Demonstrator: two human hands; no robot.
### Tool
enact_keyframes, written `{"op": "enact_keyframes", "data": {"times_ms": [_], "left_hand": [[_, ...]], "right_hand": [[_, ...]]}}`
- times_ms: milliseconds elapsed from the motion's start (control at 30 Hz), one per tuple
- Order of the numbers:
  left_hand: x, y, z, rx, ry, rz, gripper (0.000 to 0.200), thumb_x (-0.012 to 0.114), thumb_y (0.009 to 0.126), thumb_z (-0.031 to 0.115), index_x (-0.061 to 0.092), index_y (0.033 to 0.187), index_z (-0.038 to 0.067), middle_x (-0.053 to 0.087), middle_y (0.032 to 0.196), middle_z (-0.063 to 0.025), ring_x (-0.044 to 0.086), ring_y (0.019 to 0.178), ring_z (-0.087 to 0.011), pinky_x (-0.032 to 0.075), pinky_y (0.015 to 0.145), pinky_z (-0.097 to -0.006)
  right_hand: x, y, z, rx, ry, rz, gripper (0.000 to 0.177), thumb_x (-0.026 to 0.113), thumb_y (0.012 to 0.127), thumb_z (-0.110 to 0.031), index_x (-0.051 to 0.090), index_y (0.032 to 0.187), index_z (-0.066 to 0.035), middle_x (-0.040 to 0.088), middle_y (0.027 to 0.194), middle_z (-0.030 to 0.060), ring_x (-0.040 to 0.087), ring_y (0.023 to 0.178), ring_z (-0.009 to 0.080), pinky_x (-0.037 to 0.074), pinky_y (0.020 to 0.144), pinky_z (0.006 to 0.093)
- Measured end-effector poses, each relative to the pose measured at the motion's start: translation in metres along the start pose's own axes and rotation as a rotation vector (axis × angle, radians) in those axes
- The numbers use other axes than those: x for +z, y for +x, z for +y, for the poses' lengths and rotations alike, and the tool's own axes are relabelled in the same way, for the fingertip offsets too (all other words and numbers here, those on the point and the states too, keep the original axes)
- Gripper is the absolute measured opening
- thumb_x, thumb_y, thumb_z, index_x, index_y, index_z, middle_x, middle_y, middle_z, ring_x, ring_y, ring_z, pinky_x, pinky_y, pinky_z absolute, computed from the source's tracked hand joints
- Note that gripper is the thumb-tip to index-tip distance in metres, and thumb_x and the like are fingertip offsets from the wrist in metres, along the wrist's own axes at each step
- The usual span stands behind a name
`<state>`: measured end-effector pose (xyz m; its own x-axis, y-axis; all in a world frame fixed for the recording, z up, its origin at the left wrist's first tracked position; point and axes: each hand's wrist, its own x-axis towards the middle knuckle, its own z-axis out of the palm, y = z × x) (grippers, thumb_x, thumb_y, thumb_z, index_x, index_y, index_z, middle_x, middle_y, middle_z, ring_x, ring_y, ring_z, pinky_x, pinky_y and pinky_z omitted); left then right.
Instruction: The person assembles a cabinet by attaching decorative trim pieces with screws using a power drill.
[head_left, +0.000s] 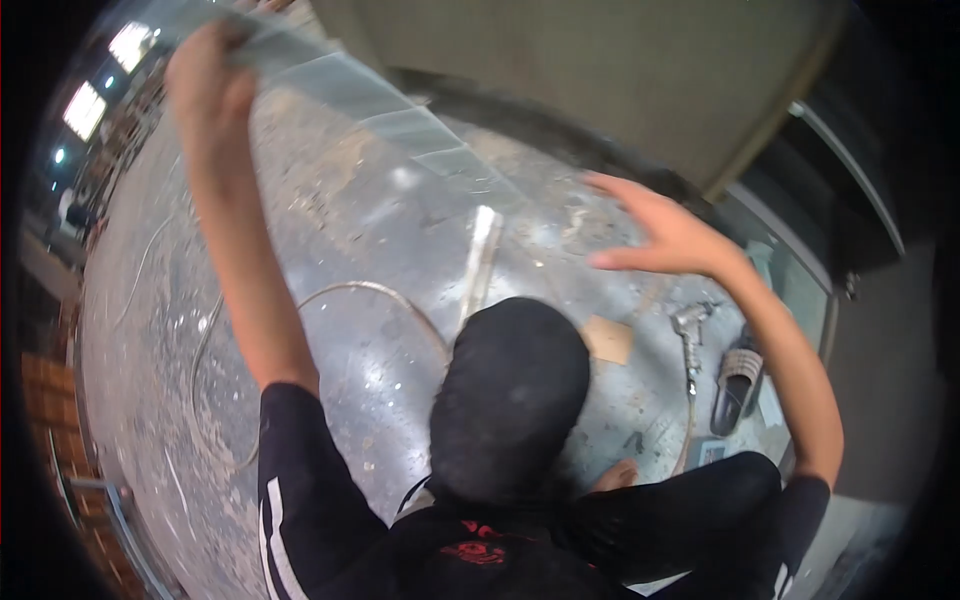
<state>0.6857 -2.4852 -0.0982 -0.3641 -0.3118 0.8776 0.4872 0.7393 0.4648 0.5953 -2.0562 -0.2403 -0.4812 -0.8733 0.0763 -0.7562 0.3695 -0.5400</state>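
My left hand (212, 85) is raised at the upper left, closed around one end of a clear plastic strip (345, 90). From there the strip stretches down to the right over the floor, its far end blurred and hard to make out. My right hand (665, 235) is up on the right with thumb and fingers apart, holding nothing. It is near the lower edge of a large grey-green panel (580, 70). Below and between the hands, a pale flat strip (481, 250) lies on the floor.
A black-covered head (515, 400) fills the lower middle. On the grey floor lie an air tool (690, 325) with a hose, a tan card (608, 338), a sandal (738, 385) and a looping hose (375, 288). Dark panels (885, 380) stand at right; brown stacked material (50, 400) is at left.
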Motion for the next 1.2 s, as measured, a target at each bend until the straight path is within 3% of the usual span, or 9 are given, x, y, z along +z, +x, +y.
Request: {"op": "enact_keyframes", "data": {"times_ms": [33,67,200,333,500,667,767,900,1200], "left_hand": [[-0.013,-0.018,0.013,0.515,0.334,-0.095,0.021,0.053,0.076,-0.005,0.066,0.093,-0.006,0.064,0.089,-0.0102,0.060,0.078,-0.0223,0.049,0.071,-0.0315],[-0.018,-0.034,0.019,0.482,0.482,-0.111,0.030,0.047,0.078,-0.007,0.059,0.106,-0.010,0.062,0.103,-0.0148,0.061,0.097,-0.0263,0.051,0.084,-0.0344],[0.023,-0.064,0.023,-0.651,-0.817,0.569,0.056,0.040,0.078,-0.008,0.033,0.133,-0.013,0.048,0.130,-0.0320,0.047,0.128,-0.0388,0.035,0.116,-0.0502],[0.090,-0.189,0.012,-0.705,-1.369,0.250,0.056,0.049,0.085,0.009,0.037,0.138,-0.003,0.044,0.140,-0.0293,0.038,0.135,-0.0449,0.033,0.115,-0.0549],[0.151,-0.294,0.028,-0.811,-1.443,0.245,0.046,0.059,0.090,0.026,0.046,0.135,0.025,0.056,0.101,-0.0139,0.054,0.106,-0.0331,0.038,0.107,-0.0494],[0.134,-0.299,0.034,-0.775,-1.045,0.312,0.020,0.056,0.093,0.022,0.044,0.106,0.014,0.041,0.069,0.0000,0.046,0.064,-0.0143,0.046,0.077,-0.0393],[0.129,-0.290,0.041,-0.876,-0.645,0.504,0.026,0.056,0.090,0.014,0.040,0.111,0.012,0.040,0.066,0.0008,0.043,0.056,-0.0121,0.048,0.064,-0.0362],[0.131,-0.275,0.047,-1.059,-0.422,0.684,0.042,0.064,0.080,0.005,0.038,0.114,0.007,0.045,0.074,-0.0018,0.049,0.057,-0.0138,0.049,0.053,-0.0357],[0.169,-0.300,0.026,-1.091,-0.386,0.643,0.039,0.067,0.079,0.002,0.039,0.106,-0.003,0.052,0.090,-0.0097,0.057,0.071,-0.0194,0.051,0.055,-0.0358]], "right_hand": [[0.011,0.011,0.002,-0.098,-0.120,0.097,0.089,0.072,0.081,-0.049,0.034,0.145,-0.002,0.043,0.144,0.0258,0.043,0.133,0.0386,0.037,0.109,0.0447],[0.017,0.019,0.002,-0.073,-0.068,0.185,0.079,0.071,0.083,-0.047,0.041,0.139,-0.001,0.051,0.134,0.0248,0.052,0.123,0.0367,0.042,0.102,0.0436],[0.002,-0.006,0.032,0.115,0.519,0.346,0.048,0.064,0.091,-0.041,0.060,0.115,0.000,0.066,0.087,0.0113,0.063,0.071,0.0195,0.051,0.064,0.0330],[0.009,-0.041,0.060,0.193,1.092,0.342,0.031,0.058,0.098,-0.035,0.060,0.092,-0.005,0.044,0.058,-0.0053,0.033,0.042,0.0033,0.034,0.042,0.0206],[0.025,-0.068,0.071,0.281,1.379,0.137,0.039,0.055,0.098,-0.041,0.062,0.090,-0.004,0.044,0.059,-0.0056,0.029,0.042,0.0019,0.029,0.040,0.0208],[0.041,-0.076,0.048,0.390,1.453,-0.201,0.044,0.052,0.099,-0.044,0.061,0.083,-0.004,0.045,0.058,-0.0043,0.033,0.041,0.0047,0.029,0.039,0.0219],[0.061,-0.073,0.042,0.443,0.964,-0.107,0.044,0.049,0.101,-0.042,0.062,0.083,-0.004,0.048,0.058,-0.0030,0.041,0.045,0.0078,0.035,0.044,0.0254],[0.085,-0.067,0.052,-0.190,0.181,0.657,0.019,0.065,0.090,-0.027,0.062,0.085,-0.009,0.055,0.074,0.0039,0.054,0.068,0.0189,0.041,0.060,0.0319],[0.116,-0.060,0.040,-0.417,-0.548,0.671,0.012,0.064,0.071,-0.016,0.055,0.077,-0.010,0.048,0.077,0.0020,0.048,0.071,0.0179,0.035,0.061,0.0322]]}}
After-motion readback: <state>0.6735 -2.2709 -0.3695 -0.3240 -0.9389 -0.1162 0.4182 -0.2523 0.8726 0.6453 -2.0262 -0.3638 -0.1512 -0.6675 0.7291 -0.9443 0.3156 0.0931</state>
